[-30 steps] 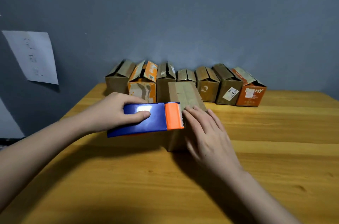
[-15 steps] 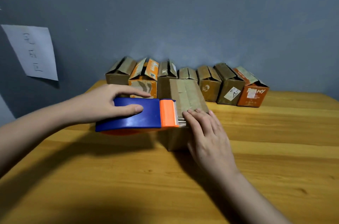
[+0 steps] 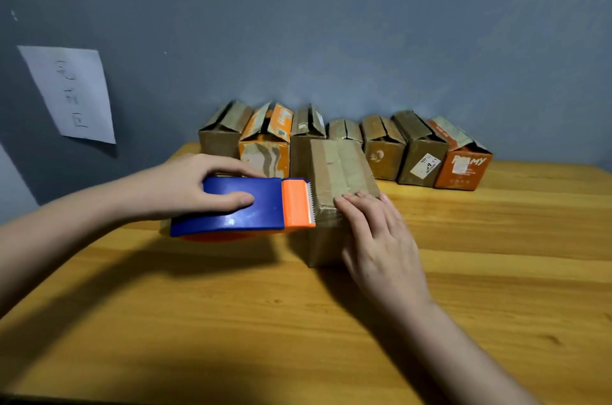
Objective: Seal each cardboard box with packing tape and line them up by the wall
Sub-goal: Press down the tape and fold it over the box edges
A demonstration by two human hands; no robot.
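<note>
A brown cardboard box with closed, taped flaps stands on the wooden table, in front of a row of boxes. My left hand grips a blue tape dispenser whose orange toothed head sits at the box's near left top edge. My right hand lies with straight fingers pressed on the box's near top edge and front face. The tape roll itself is mostly hidden under the dispenser.
Several cardboard boxes with flaps open stand in a row against the grey wall, from a brown box at left to an orange box at right. A paper sheet hangs on the wall at left.
My left hand drew the dispenser slightly left, so its orange head now sits just off the box's left edge. My right hand stayed pressed on the box.
</note>
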